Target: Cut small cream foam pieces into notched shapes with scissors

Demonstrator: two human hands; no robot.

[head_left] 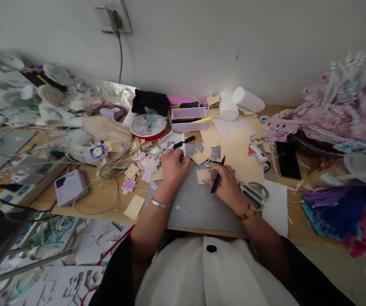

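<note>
A white marker (184, 145) stands upright between the thumb and fingers of my left hand (174, 165), over the grey cutting mat (198, 208). My right hand (228, 187) is closed around a black pen (216, 182), with its fingertips by a small cream card (203, 176). A dark marker (187, 141) lies just beyond my left fingers. Left of that hand are several small decorated cards, one with a pink drawing (128, 185). Cream paper scraps (198, 157) lie between my hands.
Green-handled scissors (256, 193) lie right of my right hand, near a black phone (287, 160). Behind are a lilac pen tray (189, 112), a bowl of beads (147, 124) and white rolls (228, 105). A lilac device (71, 187) and power strips (23, 191) sit left.
</note>
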